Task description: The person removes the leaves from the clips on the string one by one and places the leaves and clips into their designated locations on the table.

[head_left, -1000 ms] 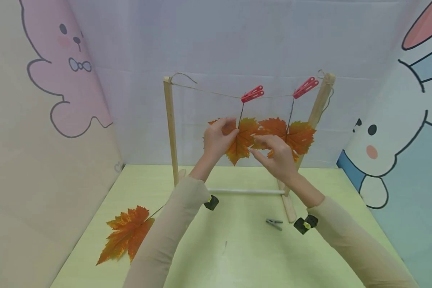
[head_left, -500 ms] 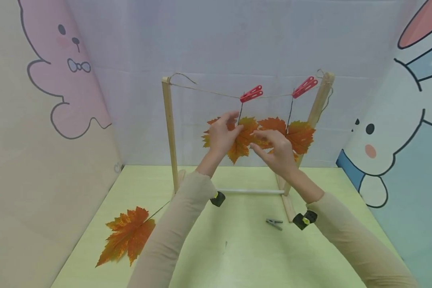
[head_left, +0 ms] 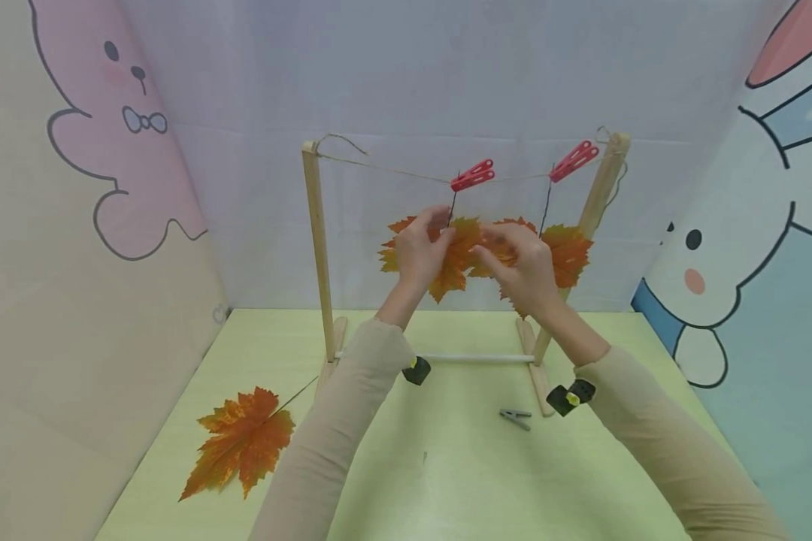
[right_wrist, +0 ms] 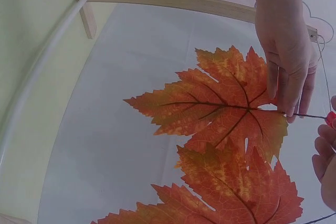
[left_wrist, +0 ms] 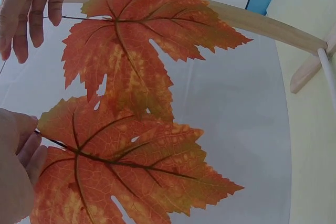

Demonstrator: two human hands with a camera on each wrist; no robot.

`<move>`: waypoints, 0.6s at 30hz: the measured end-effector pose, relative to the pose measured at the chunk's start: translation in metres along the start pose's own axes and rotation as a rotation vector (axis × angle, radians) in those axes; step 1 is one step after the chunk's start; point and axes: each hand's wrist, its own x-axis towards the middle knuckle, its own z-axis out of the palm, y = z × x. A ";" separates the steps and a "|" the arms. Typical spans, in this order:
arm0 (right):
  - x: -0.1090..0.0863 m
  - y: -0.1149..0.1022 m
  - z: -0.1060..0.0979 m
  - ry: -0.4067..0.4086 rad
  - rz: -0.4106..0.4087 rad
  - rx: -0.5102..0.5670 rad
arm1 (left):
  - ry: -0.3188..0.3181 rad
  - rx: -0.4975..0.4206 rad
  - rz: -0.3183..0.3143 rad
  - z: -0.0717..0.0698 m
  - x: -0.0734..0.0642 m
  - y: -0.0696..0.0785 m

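From my station I see the left hand [head_left: 419,252] with its thumb and fingers closed on the stem [head_left: 452,207] of the nearer-to-centre hanging leaf [head_left: 446,282], pinching it where stem meets blade. That leaf hangs above the back part of the desk [head_left: 460,481], its stem top held by a red clip [head_left: 472,175] on the cord [head_left: 386,170] of a wooden frame [head_left: 319,248]. The right hand [head_left: 521,263] has thumb and fingers apart, curved loosely, beside the overlap with the right-hand leaf [head_left: 570,255]; I can't tell whether a fingertip touches. A second red clip [head_left: 574,161] holds that one. A loose leaf [head_left: 243,443] lies by the desk's left edge, a grey clip [head_left: 514,415] right of its middle.
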 end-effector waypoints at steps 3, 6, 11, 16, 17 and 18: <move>0.003 -0.001 -0.001 -0.001 -0.004 0.000 | 0.010 -0.009 0.002 -0.002 0.000 0.001; 0.007 -0.001 -0.003 -0.010 -0.006 -0.002 | 0.008 -0.022 0.001 -0.004 0.000 0.002; 0.014 -0.003 -0.005 -0.014 0.010 0.009 | 0.003 -0.036 0.010 -0.004 0.000 0.002; 0.023 -0.004 -0.008 -0.008 0.066 0.026 | 0.001 -0.043 0.020 -0.005 -0.001 0.001; 0.025 -0.005 -0.008 -0.007 0.078 0.027 | -0.001 -0.044 0.021 -0.005 -0.001 0.001; 0.027 -0.006 -0.009 -0.003 0.090 0.030 | -0.003 -0.045 0.023 -0.005 -0.001 0.001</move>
